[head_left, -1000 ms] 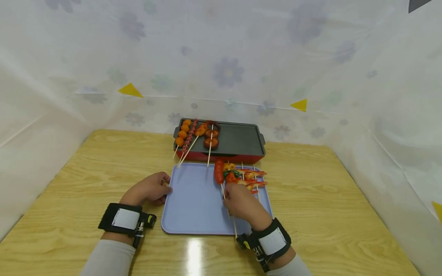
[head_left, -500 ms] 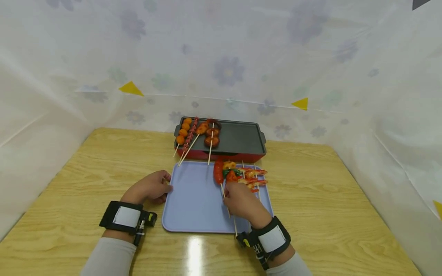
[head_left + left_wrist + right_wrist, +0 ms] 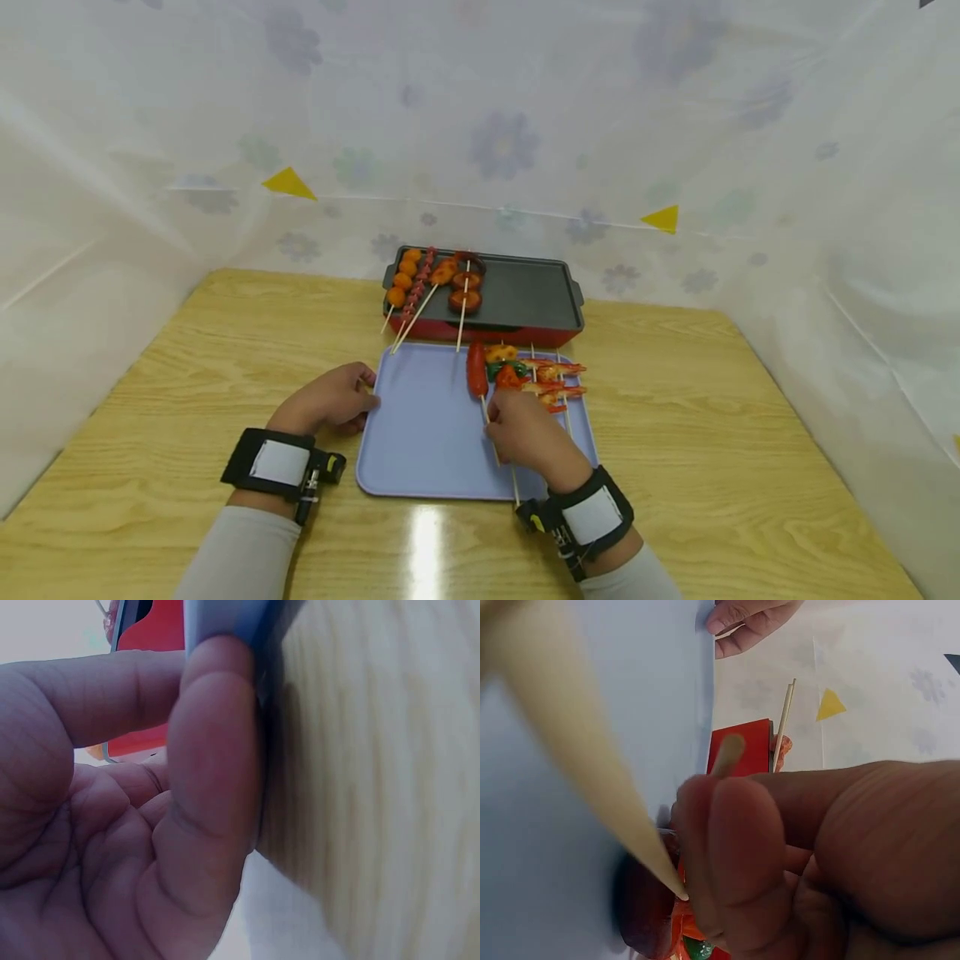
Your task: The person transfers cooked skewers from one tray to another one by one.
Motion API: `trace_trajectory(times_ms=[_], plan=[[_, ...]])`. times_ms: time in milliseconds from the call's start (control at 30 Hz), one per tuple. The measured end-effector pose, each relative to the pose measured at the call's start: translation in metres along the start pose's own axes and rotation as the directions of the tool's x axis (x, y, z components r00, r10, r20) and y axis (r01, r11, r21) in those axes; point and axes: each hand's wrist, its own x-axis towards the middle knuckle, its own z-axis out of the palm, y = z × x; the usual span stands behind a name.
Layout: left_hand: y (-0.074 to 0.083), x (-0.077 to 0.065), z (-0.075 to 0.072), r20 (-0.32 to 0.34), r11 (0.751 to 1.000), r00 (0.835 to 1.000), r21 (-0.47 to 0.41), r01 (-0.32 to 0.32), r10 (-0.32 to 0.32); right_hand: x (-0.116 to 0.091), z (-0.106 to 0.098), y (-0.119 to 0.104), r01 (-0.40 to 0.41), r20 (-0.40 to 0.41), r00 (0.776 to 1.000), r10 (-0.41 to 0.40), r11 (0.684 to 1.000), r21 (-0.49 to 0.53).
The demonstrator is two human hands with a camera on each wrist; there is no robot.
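Just right of the tray's middle: the right hand (image 3: 528, 433) pinches the stick of the sausage skewer (image 3: 477, 369); fingers bent together, stick tip poking out between them in the right wrist view.
Sausage skewer: sausage end toward the far rim of the tray (image 3: 420, 450), stick running back toward the near rim. Cannot tell whether the sausage touches the tray or hangs just above it.
Change over the last second: almost none. Both hands and the sausage hold their places relative to the tray; the whole head view has slid slightly, probably head movement.
Meaning: judged as a grip already taken, with no clear lift or carry so far.
Left hand (image 3: 330, 400): at the tray's left rim, fingers bent, tips touching it; cannot tell whether they pinch it or only press. Likely steadying.
Tray, right side: vegetable skewer (image 3: 508, 377) beside the sausage, its stick reaching the near rim; shrimp skewers (image 3: 551, 388) further right, tails past the right rim.
Griddle (image 3: 525, 292): by the far edge of the table (image 3: 225, 383), behind the tray. Its left half bears ball skewer (image 3: 402, 281), thin pink skewer (image 3: 417, 285), drumstick-shaped skewer (image 3: 444, 272) and brown-slice skewer (image 3: 456, 300).
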Motion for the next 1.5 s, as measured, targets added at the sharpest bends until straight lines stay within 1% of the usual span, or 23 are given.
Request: trace_trajectory(times_ms=[267,367,433,533,633,700,767,867,933,967,1100,1300,1433,1500], plan=[[0.001,0.000,0.000,0.003,1.000,1.000,0.004,0.002,-0.002,0.000,0.002,-0.001,0.042,-0.024,0.999,-0.042,0.999,-0.003],[0.002,-0.001,-0.001,0.007,1.000,1.000,0.002,0.004,-0.004,0.000,0.002,-0.002,0.064,-0.056,0.996,-0.067,0.996,-0.060],[0.002,-0.001,-0.001,0.010,1.000,1.000,0.005,0.006,-0.006,-0.001,0.002,-0.003,0.090,-0.085,0.991,-0.100,0.989,-0.114],[0.002,-0.001,-0.001,0.015,1.000,1.000,0.011,0.006,-0.006,-0.002,0.000,-0.004,0.150,-0.143,0.973,-0.182,0.966,-0.209],[0.002,-0.001,-0.001,0.019,1.000,1.000,0.018,0.000,-0.001,-0.003,-0.002,-0.004,0.203,-0.199,0.943,-0.266,0.936,-0.289],[0.002,-0.001,-0.001,0.020,1.000,1.000,0.017,-0.001,0.001,-0.003,-0.003,-0.004,0.213,-0.228,0.927,-0.298,0.918,-0.335],[0.002,0.000,-0.001,0.021,1.000,1.000,0.016,-0.002,0.001,-0.003,-0.002,-0.004,0.190,-0.238,0.923,-0.302,0.897,-0.400],[0.001,0.000,-0.001,0.019,1.000,1.000,0.014,-0.001,0.001,-0.004,-0.001,-0.004,0.129,-0.231,0.933,-0.276,0.855,-0.502],[0.001,0.000,-0.001,0.017,1.000,1.000,0.014,-0.001,0.001,-0.005,0.001,-0.003,0.102,-0.227,0.937,-0.264,0.830,-0.548],[0.001,0.000,-0.001,0.017,1.000,1.000,0.014,-0.001,0.001,-0.005,0.001,-0.003,0.094,-0.231,0.937,-0.264,0.823,-0.560],[0.001,-0.001,-0.001,0.016,1.000,1.000,0.018,-0.004,0.004,-0.006,0.002,-0.004,0.085,-0.256,0.928,-0.271,0.823,-0.562],[0.001,-0.001,-0.001,0.015,1.000,1.000,0.015,-0.007,0.007,-0.007,-0.002,-0.001,0.072,-0.282,0.925,-0.256,0.844,-0.532],[0.001,-0.001,-0.001,0.014,1.000,1.000,0.018,-0.010,0.010,-0.008,-0.012,0.005,0.049,-0.301,0.928,-0.218,0.874,-0.484],[0.001,-0.001,-0.001,0.014,1.000,1.000,0.018,-0.009,0.009,-0.010,-0.020,0.010,0.039,-0.313,0.930,-0.194,0.897,-0.441]])
